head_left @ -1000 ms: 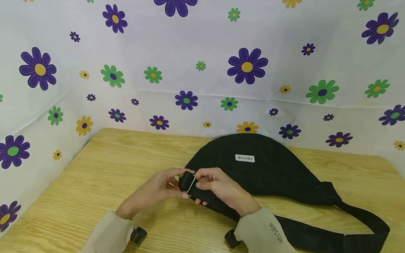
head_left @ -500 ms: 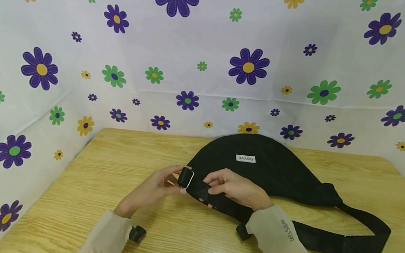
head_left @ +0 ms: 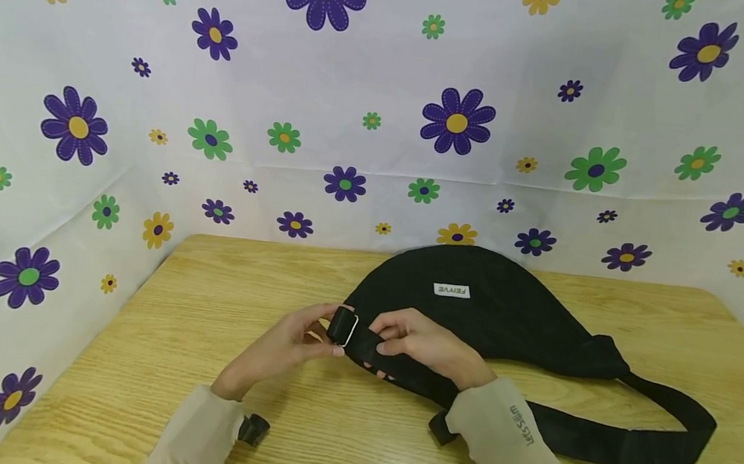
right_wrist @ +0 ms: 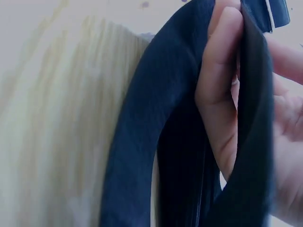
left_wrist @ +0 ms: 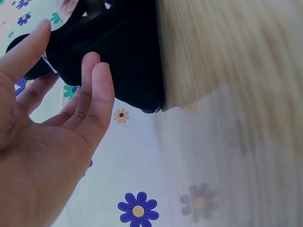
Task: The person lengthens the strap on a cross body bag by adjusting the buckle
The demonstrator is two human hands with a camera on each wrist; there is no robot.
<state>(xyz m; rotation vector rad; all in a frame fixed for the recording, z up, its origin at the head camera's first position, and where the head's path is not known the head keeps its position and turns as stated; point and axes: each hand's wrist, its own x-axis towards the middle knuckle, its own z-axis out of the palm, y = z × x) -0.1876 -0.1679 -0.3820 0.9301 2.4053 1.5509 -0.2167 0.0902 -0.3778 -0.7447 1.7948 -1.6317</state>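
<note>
A black crescent-shaped waist bag (head_left: 472, 309) with a small white label lies at the back of the table. At its left end, my left hand (head_left: 290, 340) pinches a black strap loop (head_left: 339, 324) beside a silver metal slide buckle (head_left: 352, 332) between thumb and fingers. My right hand (head_left: 431, 346) pinches the webbing strap (head_left: 367, 347) just right of the buckle. In the right wrist view the strap (right_wrist: 255, 109) runs between the thumb side and the fingers (right_wrist: 218, 80). The left wrist view shows the other fingers (left_wrist: 97, 94) of the left hand spread off the bag.
The rest of the strap (head_left: 607, 441) loops across the right side of the wooden table (head_left: 205, 283). A white flower-print cloth (head_left: 387, 76) hangs behind and at the sides. Small black pieces (head_left: 253, 430) show at the sleeve cuffs.
My right hand has moved right from the buckle along the strap, then slightly back left, exposing webbing between the hands. The left hand keeps its hold on the loop by the buckle.
</note>
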